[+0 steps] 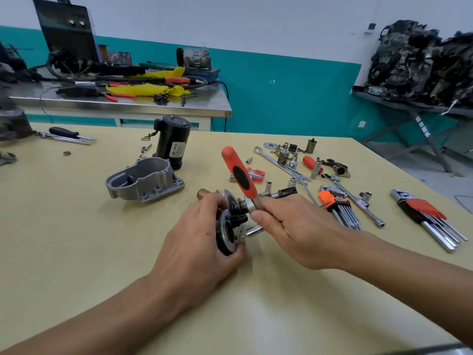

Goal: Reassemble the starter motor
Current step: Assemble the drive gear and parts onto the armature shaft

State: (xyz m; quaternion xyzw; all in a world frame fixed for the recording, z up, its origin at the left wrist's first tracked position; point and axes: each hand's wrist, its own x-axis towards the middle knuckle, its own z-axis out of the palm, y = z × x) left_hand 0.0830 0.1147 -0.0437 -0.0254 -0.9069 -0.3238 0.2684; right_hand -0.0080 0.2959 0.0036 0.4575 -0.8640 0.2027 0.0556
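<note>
Yellow rag (pixel 151 89) on rear bench (pixel 128 106); engine (pixel 422 62) rt.

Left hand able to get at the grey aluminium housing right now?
Likely not yet: the left hand grips the round motor assembly that the right hand works with the red-handled ratchet. The bare table between it and the housing leaves the path free.

The ratchet (pixel 239 174) has a red handle with a black oval inlay. The motor body (pixel 172 142) is black with a white label; the housing (pixel 146 180) is plain silver-grey. The counter (pixel 76 226) is pale beige.
</note>
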